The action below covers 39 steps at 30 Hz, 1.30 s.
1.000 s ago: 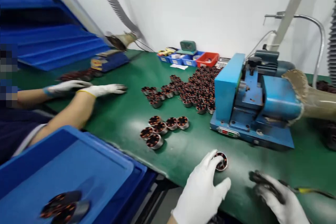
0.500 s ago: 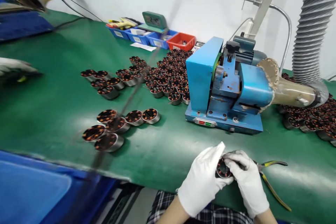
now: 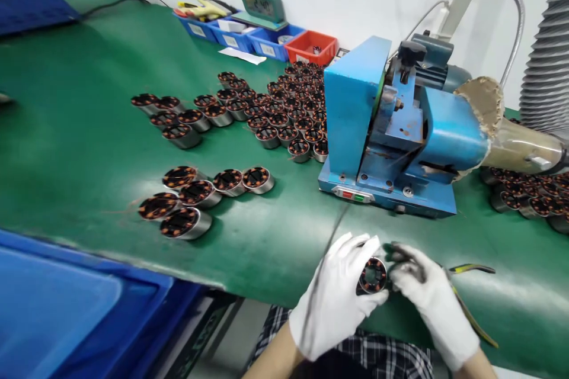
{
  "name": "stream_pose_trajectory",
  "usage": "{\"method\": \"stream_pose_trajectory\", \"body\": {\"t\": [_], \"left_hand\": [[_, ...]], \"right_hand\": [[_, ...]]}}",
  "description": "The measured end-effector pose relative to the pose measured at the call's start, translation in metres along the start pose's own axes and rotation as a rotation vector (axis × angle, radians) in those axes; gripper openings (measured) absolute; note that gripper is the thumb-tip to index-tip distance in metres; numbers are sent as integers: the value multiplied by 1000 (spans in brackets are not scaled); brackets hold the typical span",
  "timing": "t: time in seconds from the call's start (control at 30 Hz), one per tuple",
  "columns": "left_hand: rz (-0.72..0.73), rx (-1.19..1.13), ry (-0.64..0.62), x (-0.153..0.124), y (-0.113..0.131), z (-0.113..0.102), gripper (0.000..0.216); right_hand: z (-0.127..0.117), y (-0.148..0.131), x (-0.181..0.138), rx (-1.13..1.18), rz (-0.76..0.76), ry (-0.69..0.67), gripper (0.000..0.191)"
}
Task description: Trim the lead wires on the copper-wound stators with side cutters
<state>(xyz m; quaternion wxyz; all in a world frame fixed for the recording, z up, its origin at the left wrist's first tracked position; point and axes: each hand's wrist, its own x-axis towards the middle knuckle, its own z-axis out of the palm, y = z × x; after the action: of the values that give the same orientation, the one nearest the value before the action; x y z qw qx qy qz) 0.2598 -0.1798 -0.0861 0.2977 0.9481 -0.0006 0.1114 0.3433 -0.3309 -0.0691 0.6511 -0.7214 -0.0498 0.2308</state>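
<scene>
Both my hands wear white gloves near the front edge of the green table [image 3: 89, 148]. My left hand [image 3: 335, 296] is closed around a small motor stator [image 3: 372, 275] with copper windings in a metal ring, tilted toward me. My right hand [image 3: 433, 302] grips pliers [image 3: 471, 296] with yellow-trimmed handles, its blackened fingertips meeting the stator's right side. A thin dark wire [image 3: 326, 260] runs up from my left hand.
A blue bench machine [image 3: 391, 130] with a dust hood and grey hose stands just behind my hands. Several stators sit in groups left of it [image 3: 195, 198] and further back [image 3: 284, 112], more at the right [image 3: 528, 192]. Blue and red bins [image 3: 267, 41] line the wall. A blue crate [image 3: 66, 308] lies lower left.
My view swung right, so the co-worker's arms left the picture. My right hand picked up the pliers and joined my left at the stator, which was lifted and tilted toward me.
</scene>
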Motion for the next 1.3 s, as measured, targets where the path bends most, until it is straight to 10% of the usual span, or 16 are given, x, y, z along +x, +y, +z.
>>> {"method": "stream_pose_trajectory", "body": {"t": [0.17,0.6,1.03,1.3], "left_hand": [[71,57,107,-1,-1,7,73],[88,114,156,2,2,6,77],[75,-20,145,2,4,4,50],[35,17,13,1,9,-16,88]], "right_hand": [[20,5,6,-45,-28,-46,5],[20,-1,3,-264,-178,-88,5],[-7,15,-8,-438,-199,167,11],[-22,6,-38,-451,-518,478,27]]}}
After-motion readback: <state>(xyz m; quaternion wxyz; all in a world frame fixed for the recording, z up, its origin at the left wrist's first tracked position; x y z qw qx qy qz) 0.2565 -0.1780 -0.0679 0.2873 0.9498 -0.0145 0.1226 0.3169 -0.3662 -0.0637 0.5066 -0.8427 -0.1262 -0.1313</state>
